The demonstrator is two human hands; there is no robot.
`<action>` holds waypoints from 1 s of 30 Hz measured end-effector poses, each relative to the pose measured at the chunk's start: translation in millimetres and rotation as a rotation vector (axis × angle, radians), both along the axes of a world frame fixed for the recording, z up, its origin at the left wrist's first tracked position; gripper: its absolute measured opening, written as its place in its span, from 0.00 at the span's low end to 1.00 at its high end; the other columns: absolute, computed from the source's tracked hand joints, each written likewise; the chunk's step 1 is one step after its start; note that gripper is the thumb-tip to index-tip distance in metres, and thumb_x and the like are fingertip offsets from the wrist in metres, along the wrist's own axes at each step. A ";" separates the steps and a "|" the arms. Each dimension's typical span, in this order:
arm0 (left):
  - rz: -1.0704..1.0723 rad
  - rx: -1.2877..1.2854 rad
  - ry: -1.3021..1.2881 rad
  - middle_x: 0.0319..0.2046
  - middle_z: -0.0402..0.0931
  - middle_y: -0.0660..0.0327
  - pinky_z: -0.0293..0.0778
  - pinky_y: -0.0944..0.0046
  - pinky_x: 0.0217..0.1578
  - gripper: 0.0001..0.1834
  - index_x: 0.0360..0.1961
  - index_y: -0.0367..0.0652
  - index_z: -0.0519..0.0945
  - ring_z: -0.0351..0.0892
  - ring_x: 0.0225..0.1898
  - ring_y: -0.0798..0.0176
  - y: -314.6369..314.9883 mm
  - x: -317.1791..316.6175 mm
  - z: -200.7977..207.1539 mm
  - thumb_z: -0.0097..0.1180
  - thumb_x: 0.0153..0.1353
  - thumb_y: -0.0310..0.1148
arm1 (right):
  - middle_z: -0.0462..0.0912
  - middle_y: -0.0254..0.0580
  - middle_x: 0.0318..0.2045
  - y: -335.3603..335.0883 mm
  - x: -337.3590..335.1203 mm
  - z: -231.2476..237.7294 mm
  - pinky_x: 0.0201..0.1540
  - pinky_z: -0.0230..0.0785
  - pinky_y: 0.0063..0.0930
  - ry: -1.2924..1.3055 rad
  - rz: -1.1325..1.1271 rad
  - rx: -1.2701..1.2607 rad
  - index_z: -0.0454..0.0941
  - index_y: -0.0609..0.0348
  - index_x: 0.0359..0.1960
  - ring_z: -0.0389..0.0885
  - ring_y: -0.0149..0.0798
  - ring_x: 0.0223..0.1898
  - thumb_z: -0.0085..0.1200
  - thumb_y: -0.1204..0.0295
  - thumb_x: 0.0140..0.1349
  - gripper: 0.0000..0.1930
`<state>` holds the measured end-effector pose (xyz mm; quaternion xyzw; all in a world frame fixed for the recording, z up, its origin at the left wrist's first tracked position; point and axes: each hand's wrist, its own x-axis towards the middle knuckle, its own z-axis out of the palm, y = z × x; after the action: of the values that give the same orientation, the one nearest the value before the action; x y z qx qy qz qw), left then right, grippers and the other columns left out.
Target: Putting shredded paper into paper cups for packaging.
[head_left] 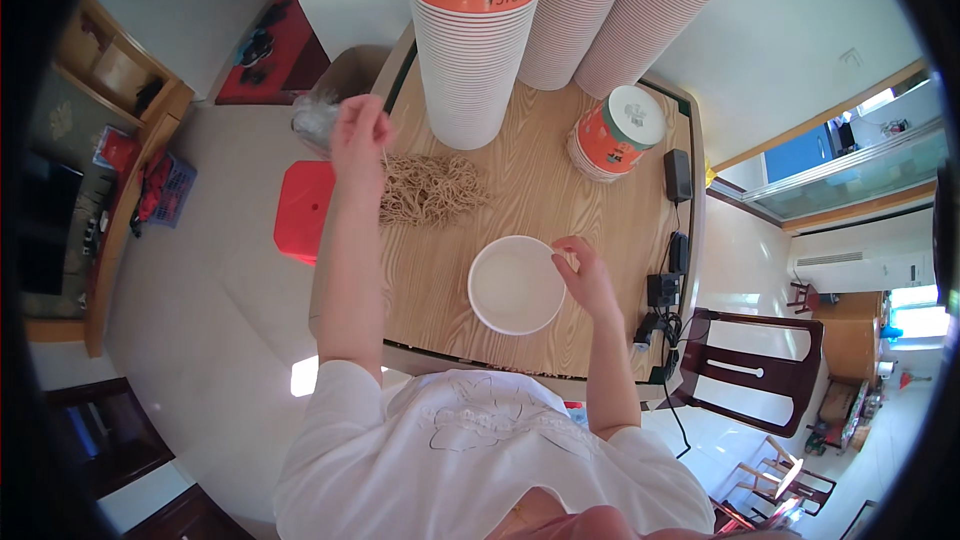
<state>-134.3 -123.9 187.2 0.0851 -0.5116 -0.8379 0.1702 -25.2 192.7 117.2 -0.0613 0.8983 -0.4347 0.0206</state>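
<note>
On the table (545,175), white tub (517,286), rim pinched in right grip (588,280), tangled twine (432,190) beside left grip (361,138), pinched in it

the left arm (357,260), bare, reaches nearly straight out in front of the shirt (490,435); the left hand (361,140), farthest from it, has its fingers (372,112) curled together. the right arm (607,360) slants inward, the right hand (588,278) nearer the shirt, thumb (563,265) and forefinger (570,243) arched forward.

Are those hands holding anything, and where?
The right hand holds the bucket by its rim, on the right side. The left hand seems to pinch some string; which part is unclear.
</note>
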 end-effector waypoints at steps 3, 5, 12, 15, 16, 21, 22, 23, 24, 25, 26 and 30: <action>0.021 -0.202 0.066 0.16 0.66 0.70 0.61 0.79 0.21 0.04 0.28 0.45 0.72 0.65 0.19 0.77 3.4 42.0 24.7 0.52 0.55 0.32 | 0.76 0.43 0.33 -13.7 3.0 7.1 0.39 0.67 0.29 -0.018 0.004 -0.146 0.74 0.58 0.35 0.75 0.40 0.37 0.53 0.75 0.50 0.09; -0.018 -0.360 -0.121 0.16 0.66 0.71 0.60 0.80 0.21 0.04 0.28 0.46 0.71 0.64 0.19 0.78 18.9 75.5 19.4 0.52 0.55 0.33 | 0.76 0.41 0.33 -31.3 11.0 12.5 0.39 0.67 0.27 -0.084 0.013 -0.253 0.74 0.58 0.37 0.75 0.38 0.37 0.54 0.75 0.50 0.11; -0.201 0.420 -0.400 0.27 0.74 0.57 0.71 0.70 0.29 0.05 0.32 0.42 0.68 0.74 0.26 0.66 66.1 166.6 -60.4 0.45 0.59 0.32 | 0.74 0.39 0.36 -120.5 52.7 12.6 0.37 0.68 0.23 -0.226 0.269 -0.502 0.62 0.60 0.49 0.75 0.32 0.33 0.53 0.75 0.52 0.22; -0.085 0.553 -0.441 0.30 0.74 0.55 0.73 0.67 0.32 0.05 0.32 0.41 0.68 0.75 0.29 0.63 61.7 167.9 -71.6 0.44 0.59 0.32 | 0.75 0.39 0.30 -134.8 66.8 -7.9 0.33 0.68 0.21 -0.418 0.226 -0.759 0.63 0.62 0.49 0.74 0.29 0.30 0.50 0.74 0.54 0.19; -0.048 0.590 -0.426 0.30 0.74 0.55 0.73 0.67 0.34 0.05 0.32 0.41 0.68 0.75 0.30 0.63 58.7 167.3 -74.7 0.44 0.59 0.31 | 0.75 0.38 0.28 -132.9 65.8 -7.9 0.32 0.67 0.21 -0.494 0.207 -0.688 0.66 0.63 0.46 0.74 0.28 0.29 0.49 0.74 0.55 0.16; -0.016 0.403 -0.386 0.31 0.74 0.55 0.72 0.65 0.34 0.04 0.32 0.42 0.68 0.75 0.31 0.63 38.0 181.5 -91.0 0.44 0.59 0.31 | 0.77 0.34 0.23 -113.6 59.5 -10.7 0.29 0.68 0.20 -0.572 0.219 -0.564 0.76 0.64 0.36 0.73 0.25 0.25 0.46 0.76 0.57 0.08; -0.041 0.333 -0.437 0.31 0.74 0.55 0.72 0.64 0.35 0.04 0.32 0.43 0.69 0.75 0.32 0.63 34.1 189.5 -96.9 0.44 0.58 0.31 | 0.77 0.35 0.24 -109.1 58.5 -9.0 0.29 0.68 0.21 -0.506 0.326 -0.451 0.76 0.63 0.34 0.73 0.27 0.25 0.47 0.76 0.56 0.07; -0.040 0.336 -0.435 0.31 0.74 0.55 0.72 0.64 0.35 0.04 0.32 0.43 0.69 0.75 0.32 0.63 27.2 197.8 -104.3 0.44 0.58 0.31 | 0.78 0.36 0.24 -104.8 57.9 -7.9 0.30 0.67 0.23 -0.438 0.431 -0.337 0.77 0.62 0.32 0.74 0.29 0.25 0.48 0.76 0.55 0.07; -0.179 0.147 -0.565 0.30 0.74 0.56 0.72 0.63 0.35 0.04 0.32 0.42 0.69 0.75 0.33 0.63 19.1 206.9 -112.0 0.45 0.57 0.30 | 0.78 0.36 0.24 -98.9 58.4 -8.6 0.30 0.67 0.23 -0.438 0.433 -0.335 0.77 0.62 0.32 0.74 0.29 0.25 0.48 0.76 0.55 0.07; -0.315 -0.046 -0.691 0.30 0.75 0.57 0.71 0.62 0.36 0.03 0.31 0.42 0.69 0.75 0.34 0.62 12.9 215.2 -116.1 0.45 0.56 0.29 | 0.78 0.39 0.25 -93.6 59.5 -10.9 0.31 0.68 0.24 -0.371 0.592 -0.192 0.76 0.61 0.31 0.75 0.34 0.26 0.49 0.76 0.53 0.06; -0.314 -0.046 -0.693 0.30 0.75 0.57 0.71 0.62 0.36 0.03 0.31 0.42 0.69 0.75 0.34 0.62 9.3 223.1 -113.8 0.45 0.56 0.29 | 0.78 0.42 0.26 -92.6 59.6 -8.4 0.32 0.68 0.26 -0.305 0.743 -0.049 0.76 0.61 0.30 0.76 0.38 0.26 0.49 0.76 0.51 0.06; -0.564 -1.223 -0.407 0.36 0.73 0.57 0.70 0.62 0.40 0.12 0.39 0.39 0.71 0.74 0.38 0.59 11.8 232.2 -80.8 0.48 0.51 0.24 | 0.77 0.46 0.27 -96.8 66.8 23.9 0.35 0.67 0.30 -0.540 0.775 0.077 0.76 0.60 0.27 0.76 0.44 0.29 0.50 0.75 0.48 0.05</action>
<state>98.0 -112.1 106.4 -0.0065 -0.9153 -0.3794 -0.1353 41.5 95.9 141.1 -0.2758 0.7871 -0.3618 0.4165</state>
